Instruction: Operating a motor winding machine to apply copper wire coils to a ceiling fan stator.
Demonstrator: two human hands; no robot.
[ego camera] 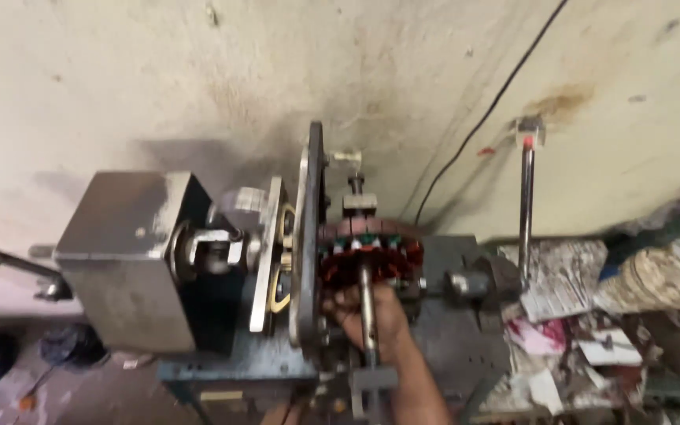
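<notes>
A round core wound with copper wire (371,250) is mounted on a coil-winding machine, pressed against a large metal disc (308,236) seen edge-on. My right hand (375,319) reaches up from the bottom edge and grips the lower side of the core, fingers curled toward the disc. A vertical metal rod (367,303) crosses in front of the hand. My left hand is out of sight.
A grey metal gearbox (120,260) sits left of the disc on a blue-grey base (238,366). An upright steel lever (526,208) stands at the right. Crumpled paper and rags (584,315) pile up at right. A black cable (474,130) runs down the stained wall.
</notes>
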